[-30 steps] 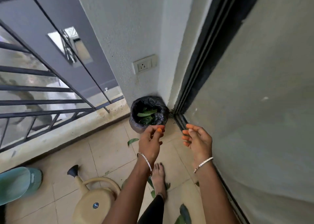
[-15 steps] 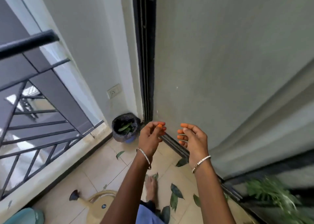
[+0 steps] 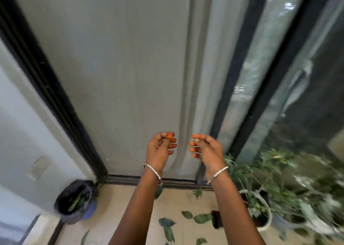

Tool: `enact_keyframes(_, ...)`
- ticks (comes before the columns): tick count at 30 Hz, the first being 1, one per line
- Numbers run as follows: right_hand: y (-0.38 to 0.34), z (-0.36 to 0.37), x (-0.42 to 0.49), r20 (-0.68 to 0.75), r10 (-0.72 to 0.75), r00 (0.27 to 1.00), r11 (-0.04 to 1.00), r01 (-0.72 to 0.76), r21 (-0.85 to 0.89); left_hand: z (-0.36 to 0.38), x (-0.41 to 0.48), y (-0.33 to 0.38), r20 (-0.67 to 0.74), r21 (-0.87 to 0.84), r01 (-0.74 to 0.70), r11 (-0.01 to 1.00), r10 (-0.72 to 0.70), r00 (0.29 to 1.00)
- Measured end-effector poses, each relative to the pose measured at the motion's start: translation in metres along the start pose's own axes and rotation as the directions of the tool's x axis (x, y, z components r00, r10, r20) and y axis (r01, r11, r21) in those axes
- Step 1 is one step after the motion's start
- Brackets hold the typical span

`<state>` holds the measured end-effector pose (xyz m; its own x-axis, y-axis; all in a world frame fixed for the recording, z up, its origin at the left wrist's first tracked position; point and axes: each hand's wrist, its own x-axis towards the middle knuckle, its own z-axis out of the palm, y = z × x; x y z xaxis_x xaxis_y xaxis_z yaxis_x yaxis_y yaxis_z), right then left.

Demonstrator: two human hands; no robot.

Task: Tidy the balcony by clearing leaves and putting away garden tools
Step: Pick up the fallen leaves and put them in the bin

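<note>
Left hand (image 3: 160, 149) and right hand (image 3: 207, 149) raised before the curtain, fingers loosely curled, holding nothing. Fallen green leaves (image 3: 169, 232) lie on the beige tiled floor (image 3: 115, 207); more sit in the round black-bagged bin (image 3: 74, 202), lower-left corner.

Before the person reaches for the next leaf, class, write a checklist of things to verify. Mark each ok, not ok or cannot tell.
1. Left hand free: ok. Its fingers are loosely curled and hold nothing.
2. Right hand free: ok. It is also loosely curled and holds nothing.
3. Bin has room: ok. What is in it sits below the rim.
4. Floor cleared: not ok. Several leaves lie on the tiles beneath the arms.
5. Potted plant out of the way: not ok. Its branches hang close beside the right forearm.
6. Garden tools put away: cannot tell. None is in view.
</note>
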<state>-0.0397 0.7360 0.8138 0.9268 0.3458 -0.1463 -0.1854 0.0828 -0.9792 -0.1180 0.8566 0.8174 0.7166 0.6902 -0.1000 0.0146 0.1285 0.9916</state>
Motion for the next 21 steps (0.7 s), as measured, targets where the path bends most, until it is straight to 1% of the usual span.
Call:
enact_keyframes(3,-0.007,-0.049,-0.024,-0.123,-0.023,0.992,0.999,0.027,0.025,0.040,-0.025,0.003,0.146,-0.023,0.004,1.000,0.000,0.989)
enact_keyframes(6,-0.013,-0.098,-0.057,-0.257,-0.053,0.965,0.997,0.066,0.040,0.080,-0.054,-0.005,0.287,-0.026,0.028,0.999,-0.020,0.958)
enact_keyframes(11,-0.008,-0.182,-0.127,-0.473,-0.040,0.880,0.995,0.080,0.065,0.144,-0.119,-0.032,0.480,0.006,0.104,0.995,-0.094,0.872)
enact_keyframes(15,-0.006,-0.257,-0.186,-0.637,-0.021,0.771,0.994,0.082,0.066,0.205,-0.177,-0.051,0.611,0.045,0.145,0.988,-0.142,0.779)
enact_keyframes(17,-0.003,-0.295,-0.210,-0.705,-0.004,0.709,0.993,0.088,0.082,0.237,-0.204,-0.060,0.672,0.076,0.143,0.987,-0.156,0.724)
enact_keyframes(21,0.004,-0.375,-0.250,-0.799,0.028,0.600,0.986,0.114,0.121,0.304,-0.262,-0.080,0.771,0.140,0.129,0.982,-0.190,0.608)
